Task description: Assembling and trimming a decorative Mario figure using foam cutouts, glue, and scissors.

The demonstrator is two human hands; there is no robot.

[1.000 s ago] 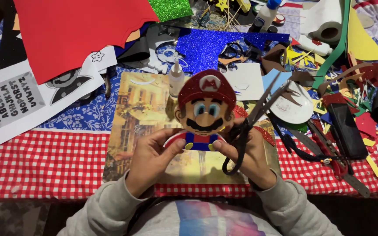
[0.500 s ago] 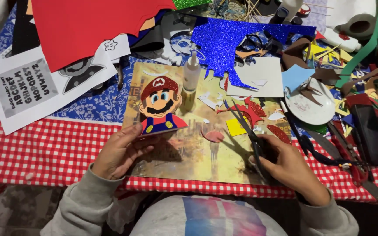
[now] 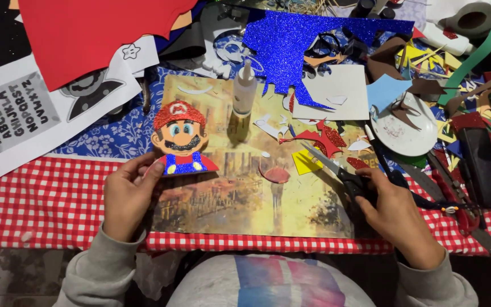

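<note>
Scissors (image 3: 336,170) lie low over the yellowish picture board (image 3: 245,199), their black handles gripped in the right hand (image 3: 396,213) at the near right, the closed blades pointing far-left toward small red and yellow scraps (image 3: 313,149). The left hand (image 3: 127,193), at the near left, pinches the lower edge of a glittery cartoon figure cutout (image 3: 180,139) with a red cap, moustache and blue overalls; the cutout stands at the left edge of the board, facing up. A white glue bottle (image 3: 244,91) stands on the far part of the board, just right of the cutout. Beyond it lies a blue glitter sheet (image 3: 296,40) with pieces cut away, and a large red sheet (image 3: 86,28) covers the far left, partly over a printed paper (image 3: 12,113) with letters. A white plate (image 3: 407,128) sits to the right among many coloured offcuts. The board rests on a red-and-white checked tablecloth (image 3: 46,199).
</note>
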